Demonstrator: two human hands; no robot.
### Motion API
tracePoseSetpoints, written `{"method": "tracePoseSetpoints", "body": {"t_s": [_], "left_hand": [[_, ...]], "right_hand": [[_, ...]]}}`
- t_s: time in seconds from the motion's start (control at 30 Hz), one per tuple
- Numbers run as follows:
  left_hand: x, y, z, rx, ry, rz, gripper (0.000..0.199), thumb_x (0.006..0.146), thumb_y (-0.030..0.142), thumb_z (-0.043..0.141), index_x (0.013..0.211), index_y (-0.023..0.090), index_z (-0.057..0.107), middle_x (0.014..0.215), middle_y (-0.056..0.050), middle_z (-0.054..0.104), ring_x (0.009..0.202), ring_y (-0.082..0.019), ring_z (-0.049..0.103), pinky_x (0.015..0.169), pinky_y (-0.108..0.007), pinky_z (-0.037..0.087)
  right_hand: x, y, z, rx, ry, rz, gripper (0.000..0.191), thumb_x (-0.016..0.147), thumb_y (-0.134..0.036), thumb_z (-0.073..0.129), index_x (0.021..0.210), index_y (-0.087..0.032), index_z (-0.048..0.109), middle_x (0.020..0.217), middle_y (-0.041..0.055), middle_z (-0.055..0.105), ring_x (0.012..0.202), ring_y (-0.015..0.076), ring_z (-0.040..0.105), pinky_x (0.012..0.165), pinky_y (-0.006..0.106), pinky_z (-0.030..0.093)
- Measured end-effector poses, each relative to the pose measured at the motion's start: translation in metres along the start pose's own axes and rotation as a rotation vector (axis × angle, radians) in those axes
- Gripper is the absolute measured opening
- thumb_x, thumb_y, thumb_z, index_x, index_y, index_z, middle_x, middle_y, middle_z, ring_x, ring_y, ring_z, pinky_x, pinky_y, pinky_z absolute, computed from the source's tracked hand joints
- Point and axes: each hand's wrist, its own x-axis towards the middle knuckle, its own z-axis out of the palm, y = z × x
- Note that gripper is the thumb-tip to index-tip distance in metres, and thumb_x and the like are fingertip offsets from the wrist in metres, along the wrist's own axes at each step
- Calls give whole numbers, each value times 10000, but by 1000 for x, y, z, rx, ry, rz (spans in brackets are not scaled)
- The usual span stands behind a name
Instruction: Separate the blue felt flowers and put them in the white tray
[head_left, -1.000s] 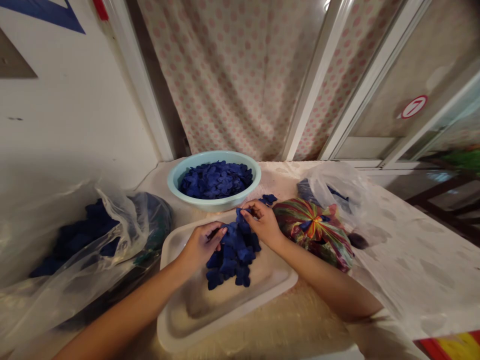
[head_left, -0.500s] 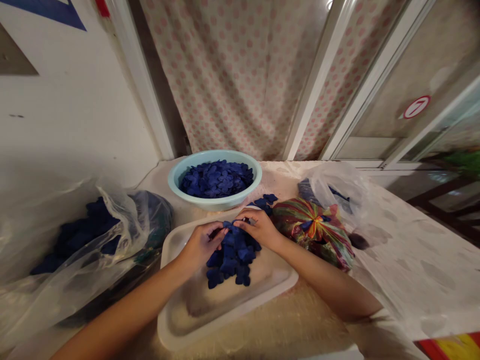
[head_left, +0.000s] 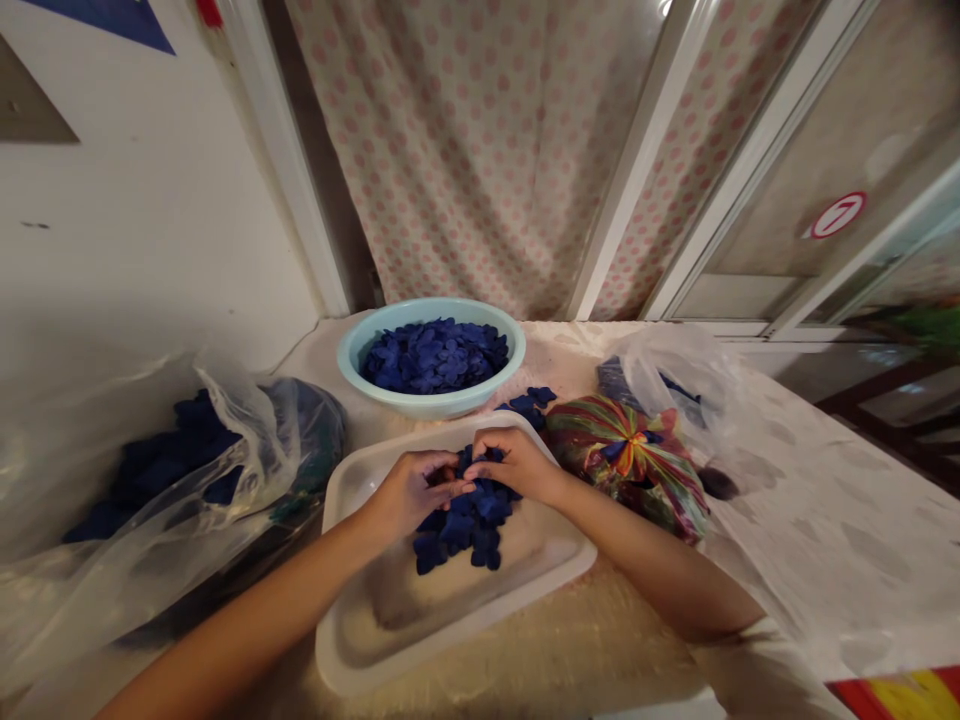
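Observation:
My left hand [head_left: 414,492] and my right hand [head_left: 517,462] meet above a white tray [head_left: 420,602]. Their fingertips are pinched close together around a dark blue flower-shaped piece [head_left: 465,457], mostly hidden by the fingers. Under the hands, a small heap of similar blue flower pieces [head_left: 459,530] lies in the tray. Behind it stands a light blue basin [head_left: 431,403] full of many more blue pieces [head_left: 435,357]. A few loose blue pieces [head_left: 534,400] rest on the table just beyond my right hand.
On the left sits a clear plastic bag [head_left: 255,455] with blue pieces inside. To the right are a tied striped bag [head_left: 626,450] and another clear bag [head_left: 690,385]. A polka-dot curtain [head_left: 480,150] hangs behind the table [head_left: 847,510].
My hands have drawn closer together and slightly lower; the left has shifted right. The blue piece that showed between the fingertips is now more covered.

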Motion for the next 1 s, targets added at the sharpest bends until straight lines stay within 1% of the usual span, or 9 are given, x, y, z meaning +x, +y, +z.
{"method": "tracePoseSetpoints", "body": {"t_s": [0.1,0.17,0.4,0.5,0.63,0.7,0.8,0.9,1.0], "left_hand": [[-1,0,0,62,3,43,247,757,343,552,609,150,507,528,40,420,466,-83,432,449,-200,304],[-1,-1,0,105,29,56,261,777,344,514,599,154,495,511,42,424,463,-85,438,442,-196,298],[0,0,-1,173,102,26,273,783,355,488,591,161,474,471,50,423,440,-79,409,435,-188,289],[0,-1,-1,184,115,-3,276,782,370,486,601,162,472,477,50,409,437,-81,407,435,-192,287],[1,-4,-2,185,142,-1,284,791,384,487,612,163,481,499,42,419,456,-91,421,440,-199,290],[2,-5,-3,185,154,12,268,792,375,493,635,158,509,513,36,432,471,-96,431,453,-205,302],[2,-6,-4,167,167,34,249,800,363,492,694,147,556,545,27,453,494,-95,424,474,-210,322],[2,-7,-4,114,173,45,236,805,366,498,740,149,566,583,29,457,510,-89,426,488,-206,346],[2,-7,-3,21,179,13,221,796,373,516,815,158,563,629,32,465,510,-81,442,493,-201,379]], "right_hand": [[-1,-2,0,87,-75,-33,375,759,-518,566,630,-166,568,618,-3,557,591,113,491,590,232,377],[-1,-2,-1,89,-55,-37,380,776,-510,547,616,-166,556,589,-14,519,569,104,464,569,223,364],[5,10,-4,11,319,16,404,820,-474,488,556,-185,386,532,-39,364,522,93,350,525,226,313],[7,15,-4,-32,386,55,357,794,-424,528,568,-190,382,537,-43,363,519,93,350,514,227,308],[5,9,-2,-102,320,39,184,751,-327,595,730,-185,480,645,-25,469,572,102,424,536,223,351],[2,3,-2,-113,227,-34,161,782,-337,566,786,-184,514,735,4,511,655,117,478,584,227,390],[0,-3,-1,-170,108,-132,181,759,-347,611,815,-184,555,821,27,528,757,137,510,650,237,417],[1,-2,-1,-186,123,-154,132,782,-313,601,765,-184,578,776,21,540,755,138,522,699,254,417],[3,3,-2,-189,229,-98,161,813,-297,560,700,-182,568,704,13,546,688,133,514,647,251,403]]}}
